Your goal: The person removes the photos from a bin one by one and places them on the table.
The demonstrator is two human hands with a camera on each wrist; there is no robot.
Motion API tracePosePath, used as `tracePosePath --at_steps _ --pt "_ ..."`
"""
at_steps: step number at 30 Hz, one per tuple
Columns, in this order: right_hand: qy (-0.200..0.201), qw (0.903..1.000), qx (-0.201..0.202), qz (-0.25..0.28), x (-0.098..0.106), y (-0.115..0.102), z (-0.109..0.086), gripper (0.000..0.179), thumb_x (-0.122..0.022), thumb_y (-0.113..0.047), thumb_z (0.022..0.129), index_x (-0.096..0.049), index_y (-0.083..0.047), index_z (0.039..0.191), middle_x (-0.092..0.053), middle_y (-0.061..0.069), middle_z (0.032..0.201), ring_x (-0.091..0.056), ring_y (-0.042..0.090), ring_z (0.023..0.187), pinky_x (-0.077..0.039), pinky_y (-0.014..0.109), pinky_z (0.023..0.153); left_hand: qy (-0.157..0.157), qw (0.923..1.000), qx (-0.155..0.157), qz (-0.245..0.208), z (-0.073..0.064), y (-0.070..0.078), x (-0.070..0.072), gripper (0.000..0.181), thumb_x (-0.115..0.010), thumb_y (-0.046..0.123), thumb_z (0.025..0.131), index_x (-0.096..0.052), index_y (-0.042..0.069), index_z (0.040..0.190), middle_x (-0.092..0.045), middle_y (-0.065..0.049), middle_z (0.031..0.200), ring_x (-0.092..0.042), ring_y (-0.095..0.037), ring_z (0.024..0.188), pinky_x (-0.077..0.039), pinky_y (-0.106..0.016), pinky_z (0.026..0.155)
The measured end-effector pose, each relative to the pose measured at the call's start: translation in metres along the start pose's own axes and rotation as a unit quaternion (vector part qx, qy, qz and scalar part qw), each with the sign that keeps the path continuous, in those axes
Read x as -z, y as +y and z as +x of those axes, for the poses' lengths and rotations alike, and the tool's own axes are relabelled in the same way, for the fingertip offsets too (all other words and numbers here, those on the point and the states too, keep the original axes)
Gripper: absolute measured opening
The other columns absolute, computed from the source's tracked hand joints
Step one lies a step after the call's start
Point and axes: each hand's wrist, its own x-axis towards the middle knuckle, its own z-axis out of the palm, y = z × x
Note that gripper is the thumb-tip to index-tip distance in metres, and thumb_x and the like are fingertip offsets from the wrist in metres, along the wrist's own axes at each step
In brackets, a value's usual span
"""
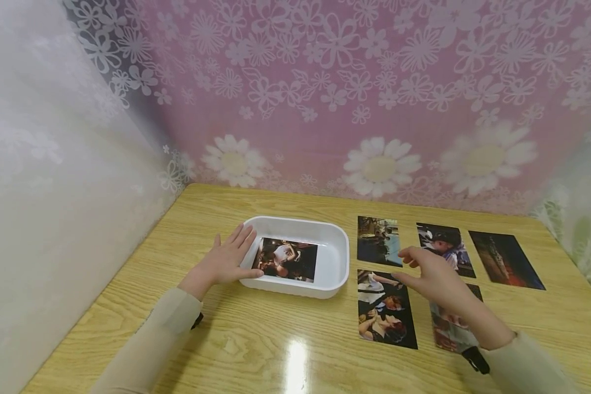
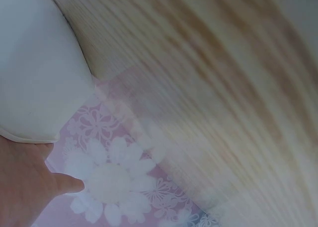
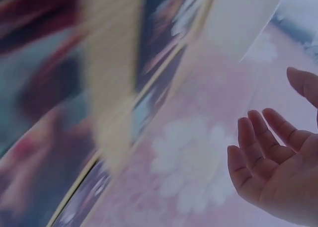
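Observation:
A white plastic tub [image 1: 336, 257] stands on the table, a photo print [image 1: 288, 260] lying flat on its bottom. Spread over the tub's left side is my left hand [image 1: 222, 260], fingers straight and thumb along the front rim. The left wrist view catches part of this hand [image 2: 25, 182] against the white tub wall [image 2: 39, 63]. To the right, my right hand [image 1: 435, 276] hovers above the laid-out photos with nothing in it, thumb and fingers apart. Its loosely bent fingers [image 3: 263, 147] show in the right wrist view. Nearest to its fingertips are a street-scene photo [image 1: 378, 241] and a photo of people [image 1: 385, 312].
Farther right lie a photo with a dark hat [image 1: 440, 239] and a dark night-scene photo [image 1: 506, 260]. Another photo [image 1: 445, 328] is partly covered by my right forearm. The wood-grain table [image 1: 256, 339] ends at a pink flowered backdrop [image 1: 295, 126].

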Motion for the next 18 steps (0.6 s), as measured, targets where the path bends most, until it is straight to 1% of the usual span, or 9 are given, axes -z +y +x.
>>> tracePosePath --at_steps 2,4,9,14,18 --pt "-0.003 0.9999 0.014 0.004 -0.005 -0.009 0.008 0.041 -0.066 -0.025 0.079 -0.055 0.000 0.110 -0.058 0.015 0.100 -0.055 0.032 0.090 -0.046 0.043 0.069 0.006 1.0000 -0.007 -0.005 0.000 0.001 -0.001 0.100 -0.032 0.075 0.075 -0.010 0.004 0.143 -0.005 -0.010 0.147 0.005 -0.025 0.133 -0.001 -0.067 0.092" --pt "-0.007 0.9995 0.030 0.013 -0.011 -0.018 0.018 0.042 -0.067 -0.026 0.079 -0.056 0.000 0.110 -0.059 0.014 0.101 -0.055 0.031 0.092 -0.047 0.043 0.070 0.009 0.9999 -0.009 -0.005 0.000 0.002 -0.001 0.098 -0.033 0.073 0.077 -0.010 0.005 0.143 -0.005 -0.010 0.147 0.006 -0.024 0.133 -0.002 -0.067 0.091" --pt "-0.014 0.9978 0.062 0.022 -0.025 -0.038 0.042 0.043 -0.068 -0.027 0.078 -0.056 -0.001 0.111 -0.057 0.013 0.104 -0.055 0.030 0.094 -0.046 0.042 0.074 0.000 1.0000 0.000 0.006 0.001 0.001 -0.002 0.095 -0.041 0.068 0.078 -0.010 0.006 0.143 -0.004 -0.010 0.147 0.005 -0.026 0.133 -0.004 -0.066 0.093" --pt "-0.030 0.9959 0.083 0.018 -0.036 -0.055 0.059 0.047 -0.066 -0.030 0.079 -0.055 -0.001 0.114 -0.054 0.013 0.110 -0.053 0.029 0.096 -0.044 0.040 0.074 -0.008 0.9997 0.005 0.021 0.003 0.000 -0.003 0.097 -0.038 0.071 0.076 -0.010 0.006 0.143 -0.003 -0.009 0.147 0.003 -0.027 0.133 -0.004 -0.065 0.093" --pt "-0.043 0.9945 0.096 0.007 -0.047 -0.066 0.072 0.047 -0.066 -0.032 0.079 -0.054 -0.005 0.115 -0.053 0.012 0.113 -0.052 0.027 0.099 -0.043 0.038 0.077 -0.007 0.9998 0.005 0.018 0.003 0.001 -0.002 0.097 -0.038 0.071 0.076 -0.010 0.006 0.143 -0.004 -0.009 0.147 0.003 -0.027 0.133 -0.004 -0.065 0.093"
